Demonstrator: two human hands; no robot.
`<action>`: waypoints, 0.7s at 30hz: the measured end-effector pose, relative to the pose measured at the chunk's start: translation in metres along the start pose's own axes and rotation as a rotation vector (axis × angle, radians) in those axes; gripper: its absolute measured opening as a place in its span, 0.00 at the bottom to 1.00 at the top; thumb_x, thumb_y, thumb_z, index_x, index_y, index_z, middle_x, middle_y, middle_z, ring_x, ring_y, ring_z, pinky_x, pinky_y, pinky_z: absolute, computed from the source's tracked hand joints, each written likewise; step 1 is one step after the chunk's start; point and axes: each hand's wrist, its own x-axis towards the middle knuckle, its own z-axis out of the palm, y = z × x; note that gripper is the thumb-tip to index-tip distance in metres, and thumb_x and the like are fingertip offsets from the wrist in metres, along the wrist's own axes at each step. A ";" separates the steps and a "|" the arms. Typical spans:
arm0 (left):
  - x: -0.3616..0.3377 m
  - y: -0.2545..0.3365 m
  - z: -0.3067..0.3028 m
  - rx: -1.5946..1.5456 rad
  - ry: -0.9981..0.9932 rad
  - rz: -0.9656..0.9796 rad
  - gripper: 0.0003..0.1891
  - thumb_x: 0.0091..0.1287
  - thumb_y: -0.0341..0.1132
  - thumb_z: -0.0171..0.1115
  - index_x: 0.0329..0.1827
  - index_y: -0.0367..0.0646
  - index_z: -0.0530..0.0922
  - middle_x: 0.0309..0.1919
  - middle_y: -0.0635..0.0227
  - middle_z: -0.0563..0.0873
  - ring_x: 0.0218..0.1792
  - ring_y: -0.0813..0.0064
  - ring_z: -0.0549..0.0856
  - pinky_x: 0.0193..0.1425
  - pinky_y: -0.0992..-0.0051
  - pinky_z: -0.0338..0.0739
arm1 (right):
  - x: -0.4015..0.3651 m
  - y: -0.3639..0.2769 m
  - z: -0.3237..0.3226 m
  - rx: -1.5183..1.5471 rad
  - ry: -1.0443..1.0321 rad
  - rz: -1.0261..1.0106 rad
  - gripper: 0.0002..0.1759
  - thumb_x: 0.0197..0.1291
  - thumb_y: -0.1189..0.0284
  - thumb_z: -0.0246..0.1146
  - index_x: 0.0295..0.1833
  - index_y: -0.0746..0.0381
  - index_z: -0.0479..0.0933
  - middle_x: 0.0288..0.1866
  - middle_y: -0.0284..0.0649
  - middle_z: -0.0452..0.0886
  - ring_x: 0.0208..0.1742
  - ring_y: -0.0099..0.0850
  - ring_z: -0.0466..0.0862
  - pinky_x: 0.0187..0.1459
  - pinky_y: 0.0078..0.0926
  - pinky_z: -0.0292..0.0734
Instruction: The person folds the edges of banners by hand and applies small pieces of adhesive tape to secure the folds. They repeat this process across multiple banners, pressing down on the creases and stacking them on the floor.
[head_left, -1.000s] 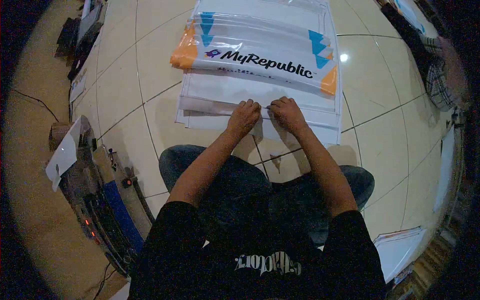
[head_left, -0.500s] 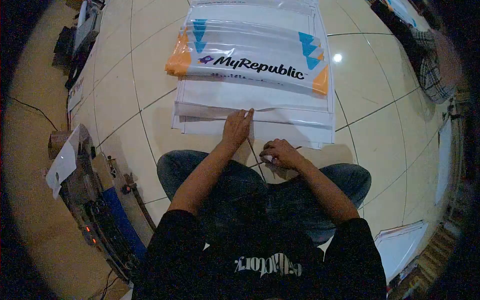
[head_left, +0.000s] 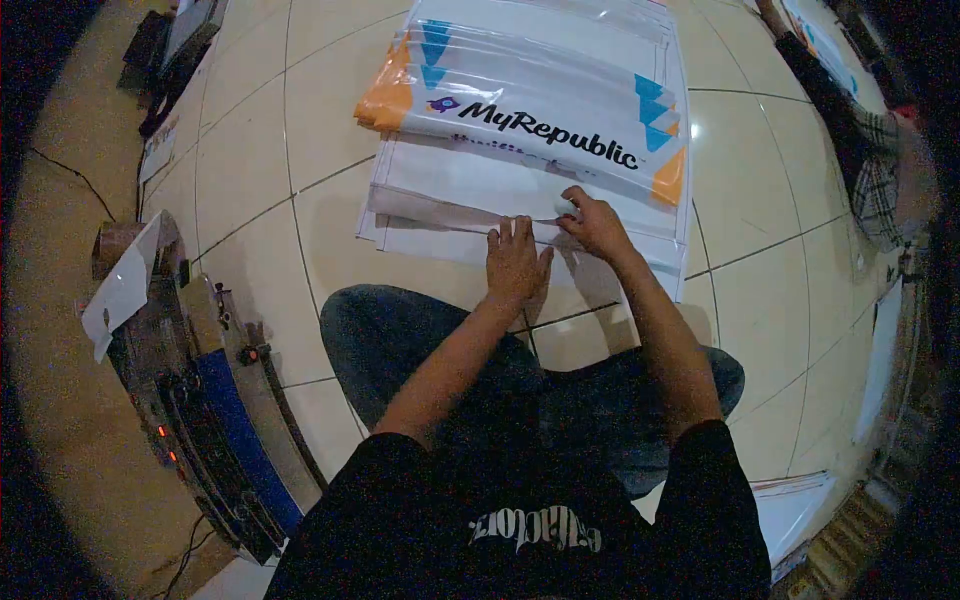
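White plastic banner sheet with black lettering, blue triangles and orange corners [head_left: 470, 175]: laid out on the pale glossy floor tiles [head_left: 760, 270], directly ahead of the crossed legs, with the printed part gathered in pleats and the near edge towards the knees. Step in hand, by judgement: securing the long greyish folded strip [head_left: 430, 210] along that near edge. Left hand [head_left: 515, 270]: palm down, fingers extended and slightly spread, fingertips resting at the strip, thumb held apart; no pinch visible. Right hand [head_left: 603, 230]: just beside the left, thumb and forefinger curled around a small white item [head_left: 566, 207], apparently pinched; exact nature too small to tell. For a straight result, press the strip flat with the left fingertips close to the working point, without dragging the film sideways. Align the fold with the line of the sheet edge before applying firm pressure. Work in short lengths, smoothing outward from the pressed point to avoid trapped wrinkles. Lift the small item clear of the film between contacts, to prevent snagging. Avoid leaning on the pleats; at risk, slippage on the smooth tiles and a skewed fold.
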 end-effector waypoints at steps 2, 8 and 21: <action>-0.003 0.004 0.003 -0.039 0.035 -0.065 0.36 0.67 0.53 0.52 0.68 0.32 0.63 0.67 0.57 0.66 0.68 0.52 0.63 0.70 0.53 0.54 | 0.009 0.003 0.000 -0.138 -0.145 -0.014 0.22 0.57 0.66 0.64 0.54 0.60 0.67 0.37 0.53 0.83 0.42 0.53 0.82 0.43 0.48 0.76; -0.006 0.008 0.000 -0.084 0.014 -0.090 0.36 0.67 0.53 0.49 0.70 0.33 0.60 0.67 0.55 0.66 0.69 0.51 0.60 0.71 0.53 0.52 | 0.021 0.005 0.007 -0.269 -0.223 -0.083 0.19 0.60 0.66 0.60 0.54 0.61 0.69 0.39 0.56 0.81 0.43 0.54 0.81 0.44 0.49 0.75; -0.009 0.003 0.006 -0.014 0.036 -0.042 0.36 0.65 0.54 0.52 0.69 0.37 0.62 0.68 0.57 0.65 0.67 0.50 0.64 0.67 0.53 0.57 | 0.027 -0.011 0.015 -0.391 -0.222 -0.149 0.13 0.61 0.64 0.57 0.45 0.61 0.73 0.37 0.50 0.82 0.42 0.50 0.82 0.42 0.47 0.77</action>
